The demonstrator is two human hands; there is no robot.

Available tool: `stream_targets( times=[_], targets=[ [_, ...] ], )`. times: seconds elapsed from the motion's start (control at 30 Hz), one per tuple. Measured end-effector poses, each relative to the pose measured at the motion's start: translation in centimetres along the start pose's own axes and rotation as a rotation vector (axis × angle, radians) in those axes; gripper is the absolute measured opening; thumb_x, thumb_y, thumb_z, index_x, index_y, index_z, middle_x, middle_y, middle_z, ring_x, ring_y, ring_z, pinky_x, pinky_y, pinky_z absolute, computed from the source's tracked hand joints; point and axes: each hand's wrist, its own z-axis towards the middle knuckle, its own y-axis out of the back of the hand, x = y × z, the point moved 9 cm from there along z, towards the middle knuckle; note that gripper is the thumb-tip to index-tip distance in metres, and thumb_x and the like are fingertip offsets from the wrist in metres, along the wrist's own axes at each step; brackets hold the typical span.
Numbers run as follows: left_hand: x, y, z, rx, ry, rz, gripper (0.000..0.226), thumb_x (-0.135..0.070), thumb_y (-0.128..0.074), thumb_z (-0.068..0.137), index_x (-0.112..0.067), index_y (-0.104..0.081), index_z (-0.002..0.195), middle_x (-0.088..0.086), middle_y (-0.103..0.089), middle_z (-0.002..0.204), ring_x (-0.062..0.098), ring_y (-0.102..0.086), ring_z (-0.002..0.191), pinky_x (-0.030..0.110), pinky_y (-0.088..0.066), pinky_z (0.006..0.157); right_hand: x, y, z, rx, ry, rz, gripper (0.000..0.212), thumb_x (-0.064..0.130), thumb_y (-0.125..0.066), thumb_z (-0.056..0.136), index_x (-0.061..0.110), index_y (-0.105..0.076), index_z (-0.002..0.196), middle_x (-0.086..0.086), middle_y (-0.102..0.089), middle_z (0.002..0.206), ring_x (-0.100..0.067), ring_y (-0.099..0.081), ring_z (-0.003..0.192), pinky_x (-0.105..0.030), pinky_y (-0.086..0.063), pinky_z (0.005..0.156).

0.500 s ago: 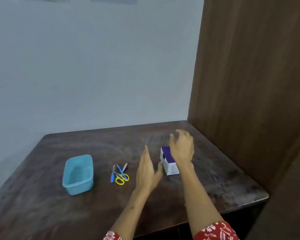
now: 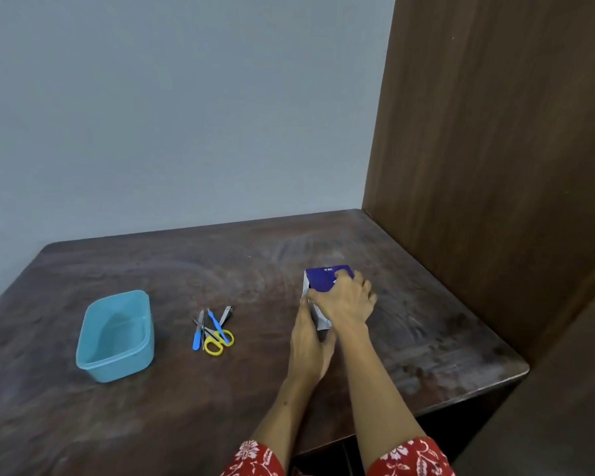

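At the bottom edge of the frame, right of centre, the left sleeve and right sleeve are red cloth printed with white flowers and leafy sprigs. Below these sleeves the forearms are uncovered down to the left hand and right hand.

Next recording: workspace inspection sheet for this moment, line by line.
Surface: dark wooden table, smeared and scuffed.
Job's things: purple-and-white box on the table, held by both hands.
Clutter: blue tub, looks empty; yellow-handled scissors, nail clipper and blue-handled tools in one small pile.
Hands: right hand grips the box from above; left hand rests against its left side.
Cables: nothing seen.
Surroundings: grey wall behind, wooden panel on the right.
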Motion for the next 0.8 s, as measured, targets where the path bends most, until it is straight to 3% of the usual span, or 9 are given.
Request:
stream_targets(
  times=[0.07, 0.1, 0.2, 0.3, 0.5, 0.57, 0.63, 0.7, 0.8],
  targets=[
    [-0.1, -0.1, -0.2, 0.001, -0.014, -0.062, 0.076, -0.012, -0.064, 0.085, -0.053, -0.022, 0.133, -0.012, -0.054, 0.130, 0.003, -0.053, 0.118, 0.022, -0.047, 0.097, -0.1, -0.1, -0.1, -0.009, -0.009, -0.012, 0.073, 0.056, -0.068, 0.070, 0.017, -0.046, 0.129, -0.011, -0.040, 0.141, -0.032, -0.033, 0.131, -0.046, -0.027, 0.109],
    [-0.1, -0.2, -0.2, 0.011, -0.005, -0.062, 0.075, -0.013, -0.063, 0.087, -0.048, -0.020, 0.137, -0.010, -0.055, 0.130, 0.003, -0.054, 0.117, 0.025, -0.048, 0.097, -0.1, -0.1, 0.0, -0.014, -0.015, -0.019, 0.073, 0.055, -0.068, 0.071, 0.017, -0.046, 0.129, -0.011, -0.041, 0.140, -0.032, -0.033, 0.131, -0.046, -0.027, 0.109],
    [0.5, -0.6, -0.1, 0.047, 0.048, -0.036, 0.068, -0.012, -0.056, 0.090, -0.023, -0.018, 0.146, 0.004, -0.060, 0.124, 0.018, -0.061, 0.110, 0.041, -0.051, 0.093, 0.0, -0.1, -0.1, -0.039, -0.028, -0.025, 0.069, 0.054, -0.068, 0.071, 0.017, -0.048, 0.126, -0.011, -0.044, 0.138, -0.031, -0.035, 0.130, -0.046, -0.027, 0.109],
    [0.4, -0.2, -0.3, 0.006, 0.060, 0.076, 0.055, -0.010, -0.049, 0.092, -0.021, -0.028, 0.142, 0.011, -0.063, 0.115, 0.027, -0.062, 0.103, 0.039, -0.052, 0.087, 0.1, 0.0, -0.2, -0.055, -0.041, -0.016, 0.067, 0.054, -0.068, 0.069, 0.017, -0.052, 0.123, -0.010, -0.048, 0.134, -0.031, -0.039, 0.127, -0.046, -0.029, 0.107],
    [-1.0, -0.5, -0.6, 0.076, 0.004, 0.157, 0.066, -0.013, -0.041, 0.097, -0.042, -0.003, 0.142, 0.010, -0.064, 0.110, 0.025, -0.063, 0.096, 0.041, -0.051, 0.086, -0.2, 1.5, 0.5, -0.049, -0.088, 0.184, 0.056, 0.060, -0.060, 0.069, 0.024, -0.061, 0.112, -0.004, -0.062, 0.117, -0.028, -0.052, 0.112, -0.045, -0.038, 0.096],
    [-1.6, -0.6, -0.7, 0.074, -0.060, 0.160, 0.062, -0.011, -0.038, 0.098, -0.049, -0.009, 0.137, 0.011, -0.060, 0.118, 0.025, -0.061, 0.100, 0.039, -0.049, 0.088, -0.7, 2.0, 1.0, -0.011, -0.128, 0.308, 0.046, 0.064, -0.054, 0.068, 0.031, -0.067, 0.098, 0.000, -0.065, 0.101, -0.024, -0.056, 0.096, -0.039, -0.043, 0.084],
    [-2.0, -0.9, -0.7, 0.080, -0.116, 0.212, 0.056, -0.009, -0.036, 0.098, -0.041, -0.022, 0.142, 0.010, -0.051, 0.135, 0.025, -0.056, 0.113, 0.040, -0.046, 0.096, -1.4, 2.6, 1.6, 0.025, -0.156, 0.420, 0.040, 0.065, -0.049, 0.069, 0.031, -0.066, 0.080, 0.001, -0.062, 0.092, -0.023, -0.051, 0.087, -0.036, -0.039, 0.075],
    [-1.9, -1.2, -0.5, 0.068, -0.135, 0.285, 0.047, -0.009, -0.037, 0.098, -0.029, -0.036, 0.140, 0.011, -0.044, 0.141, 0.026, -0.053, 0.118, 0.041, -0.044, 0.099, -2.0, 3.1, 2.3, 0.050, -0.172, 0.532, 0.036, 0.061, -0.050, 0.074, 0.027, -0.059, 0.072, 0.000, -0.060, 0.094, -0.024, -0.049, 0.088, -0.036, -0.038, 0.076],
    [-1.4, -1.4, -0.4, 0.058, -0.100, 0.339, 0.037, -0.016, -0.037, 0.099, -0.023, -0.042, 0.135, 0.016, -0.031, 0.149, 0.034, -0.051, 0.119, 0.043, -0.044, 0.098, -3.6, 4.3, 3.4, -0.034, -0.230, 0.734, 0.032, 0.052, -0.052, 0.083, 0.022, -0.058, 0.076, -0.008, -0.060, 0.102, -0.027, -0.052, 0.094, -0.036, -0.040, 0.084]
  ],
)
